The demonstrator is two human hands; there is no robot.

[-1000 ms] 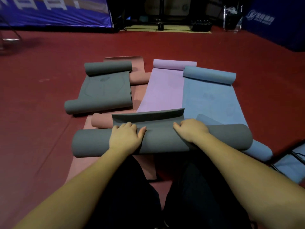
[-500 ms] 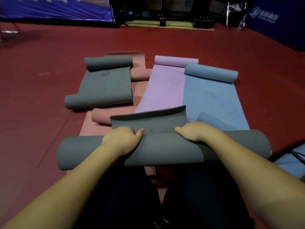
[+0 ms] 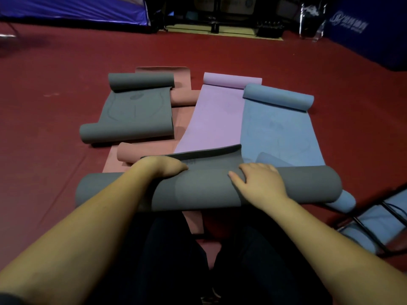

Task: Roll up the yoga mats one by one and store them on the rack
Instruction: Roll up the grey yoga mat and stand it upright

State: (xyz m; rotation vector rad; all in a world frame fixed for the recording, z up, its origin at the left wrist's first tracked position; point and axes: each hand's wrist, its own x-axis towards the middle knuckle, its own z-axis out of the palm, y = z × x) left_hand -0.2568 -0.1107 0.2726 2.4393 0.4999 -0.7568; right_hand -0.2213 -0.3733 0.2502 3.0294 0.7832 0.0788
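Observation:
A thick grey yoga mat roll [image 3: 198, 192] lies crosswise on the floor just before my knees, its loose tail [image 3: 204, 156] curling up behind it. My left hand [image 3: 163, 167] reaches over the roll's far side, fingers curled round it and hidden. My right hand [image 3: 257, 183] lies flat on top of the roll, thumb spread out. Beyond lie a purple mat [image 3: 215, 119], a blue mat [image 3: 279, 133], a salmon mat [image 3: 141, 154] and a second grey mat [image 3: 136, 111], all partly unrolled with curled ends.
A black metal frame [image 3: 374, 219] stands at the lower right over something light blue. Red floor [image 3: 55, 139] surrounds the mats. Blue banners and dark equipment [image 3: 220, 16] line the far wall.
The grey roll has grown thicker and its loose tail shorter. My left hand has slid over to the roll's far side, and my right hand has flattened on top.

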